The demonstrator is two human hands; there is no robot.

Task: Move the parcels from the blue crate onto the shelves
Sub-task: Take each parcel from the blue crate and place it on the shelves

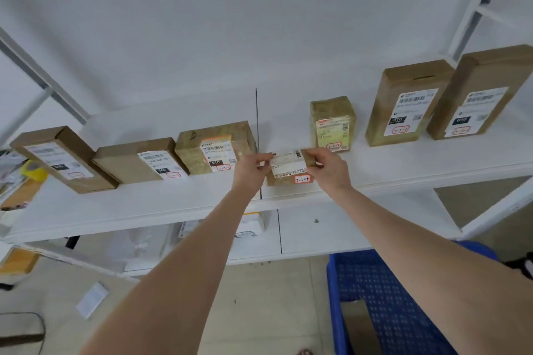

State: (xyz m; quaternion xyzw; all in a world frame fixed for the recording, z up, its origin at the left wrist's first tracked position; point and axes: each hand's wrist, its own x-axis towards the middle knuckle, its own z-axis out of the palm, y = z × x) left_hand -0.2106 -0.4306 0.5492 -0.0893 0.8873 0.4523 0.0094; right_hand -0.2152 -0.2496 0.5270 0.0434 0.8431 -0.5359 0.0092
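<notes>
Both hands hold one small parcel [288, 167] at the near edge of the upper shelf [403, 173], in the gap between the rows. The left hand [250, 170] pinches its left end and the right hand [328, 167] curls round its right end, fingers closed on the cardboard. Its lower edge looks to be on the board or just above it; I cannot tell which.

To do this step well, I would set it down flat, keep the label with the red-edged tag facing out like its neighbours, push it back level with the row, and let go only once it stands steady, since a box this small tips easily.

Count: seven parcels on this shelf, made up of the one in hand, three to its left [135, 160] and three to its right [406, 101]. One blue crate [375, 277] sits low on the right, with one brown parcel [357, 326] visible inside. The lower shelf [323, 236] holds pale packets too blurred to count.
</notes>
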